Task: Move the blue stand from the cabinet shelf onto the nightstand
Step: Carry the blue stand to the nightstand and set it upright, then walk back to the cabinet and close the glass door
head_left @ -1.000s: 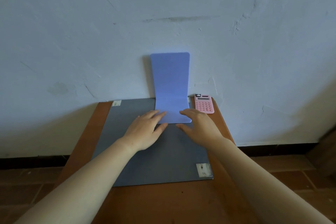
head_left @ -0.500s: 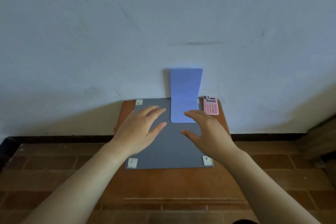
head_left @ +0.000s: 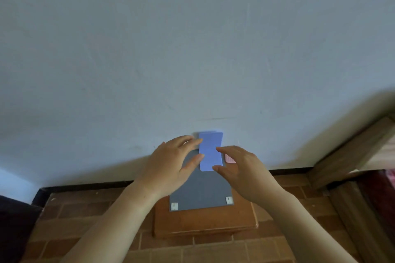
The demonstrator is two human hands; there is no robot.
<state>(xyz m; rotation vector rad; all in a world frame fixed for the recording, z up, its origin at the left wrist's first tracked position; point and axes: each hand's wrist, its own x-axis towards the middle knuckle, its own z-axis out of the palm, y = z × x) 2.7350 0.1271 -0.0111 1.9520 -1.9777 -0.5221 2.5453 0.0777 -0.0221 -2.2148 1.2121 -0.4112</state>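
Grips both released, holding nothing: left grip (head_left: pixel 171 166) and right grip (head_left: pixel 241 168) hover before the blue stand (head_left: pixel 210 149), upright on the grey mat (head_left: pixel 203 192) atop the bench (head_left: pixel 205 222), against the wall (head_left: pixel 192 49).

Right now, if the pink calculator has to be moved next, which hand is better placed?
Probably right: the right hand hovers beside the pink calculator, partly hiding it; the left hand is across the blue stand.
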